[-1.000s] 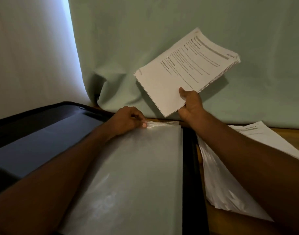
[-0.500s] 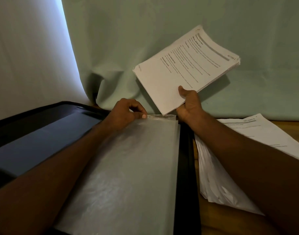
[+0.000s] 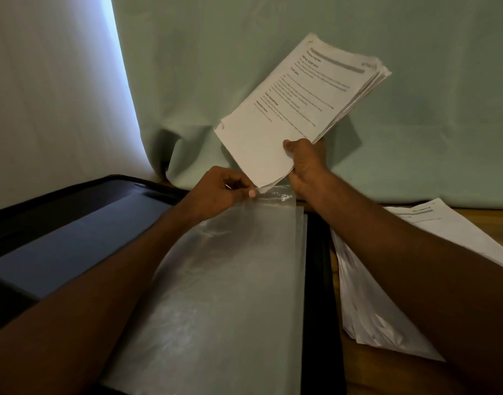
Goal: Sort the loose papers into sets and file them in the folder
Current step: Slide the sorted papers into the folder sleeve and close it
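Gripping a paper stack [image 3: 296,109] aloft, the right hand [image 3: 307,163] tilts it; left hand [image 3: 219,192] pinches the plastic sleeve [image 3: 230,295].

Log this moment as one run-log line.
left hand: pinches sleeve top | right hand: holds paper set at sleeve mouth | remaining papers: beside folder

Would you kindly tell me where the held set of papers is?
In the head view, right of centre, the right hand holds the set of papers above the plastic sleeve.
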`<state>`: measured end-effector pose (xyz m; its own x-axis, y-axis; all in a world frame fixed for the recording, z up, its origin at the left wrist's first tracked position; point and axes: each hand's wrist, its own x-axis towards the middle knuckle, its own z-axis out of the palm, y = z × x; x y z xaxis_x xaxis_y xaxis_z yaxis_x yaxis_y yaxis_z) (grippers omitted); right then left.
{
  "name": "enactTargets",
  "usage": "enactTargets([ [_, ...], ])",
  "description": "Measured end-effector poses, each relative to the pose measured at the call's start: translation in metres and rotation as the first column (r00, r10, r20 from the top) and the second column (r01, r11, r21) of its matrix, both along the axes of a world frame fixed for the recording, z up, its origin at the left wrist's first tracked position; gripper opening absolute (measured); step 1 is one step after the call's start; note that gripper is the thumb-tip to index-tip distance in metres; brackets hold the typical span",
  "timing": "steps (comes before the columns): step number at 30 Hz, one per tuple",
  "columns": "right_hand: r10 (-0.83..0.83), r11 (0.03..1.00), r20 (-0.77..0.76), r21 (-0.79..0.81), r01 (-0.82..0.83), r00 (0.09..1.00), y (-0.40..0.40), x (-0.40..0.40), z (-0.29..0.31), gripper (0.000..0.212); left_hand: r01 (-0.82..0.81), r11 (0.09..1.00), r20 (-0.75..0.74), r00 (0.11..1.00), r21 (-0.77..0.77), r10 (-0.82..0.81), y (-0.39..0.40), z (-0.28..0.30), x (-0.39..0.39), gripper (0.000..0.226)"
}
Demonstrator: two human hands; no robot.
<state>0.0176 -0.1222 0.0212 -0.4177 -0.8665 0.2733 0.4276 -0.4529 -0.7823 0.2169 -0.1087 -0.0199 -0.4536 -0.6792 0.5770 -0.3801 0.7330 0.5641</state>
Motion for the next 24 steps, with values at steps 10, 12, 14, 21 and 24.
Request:
enactTargets([
  [10,-0.024,0.998,0.045,0.060,0.021,0.999,0.007,-0.008,0.005,0.049,0.020,0.996,-0.036,0.999,-0.088,-0.023,0.000,-0.002,-0.006,0.015],
  [12,-0.003,0.997,0.023,0.071,0.001,1.000,0.008,-0.005,0.007,0.049,0.011,0.994,-0.052,0.998,-0.111,-0.017,0.000,-0.004,-0.007,0.014],
  [14,-0.007,0.997,-0.020,0.075,0.008,1.000,0.011,-0.003,0.007,0.049,-0.021,0.993,-0.084,0.996,-0.117,0.011,0.001,-0.003,-0.006,0.013],
  [21,-0.133,0.985,-0.170,0.084,0.149,0.976,0.013,-0.004,0.002,0.040,-0.059,0.990,-0.122,0.992,-0.126,0.044,0.004,0.001,-0.004,0.011],
  [24,-0.163,0.980,-0.227,0.071,0.183,0.960,0.016,-0.011,0.003,0.039,-0.065,0.989,-0.122,0.991,-0.132,0.049,0.003,0.000,-0.002,0.015],
])
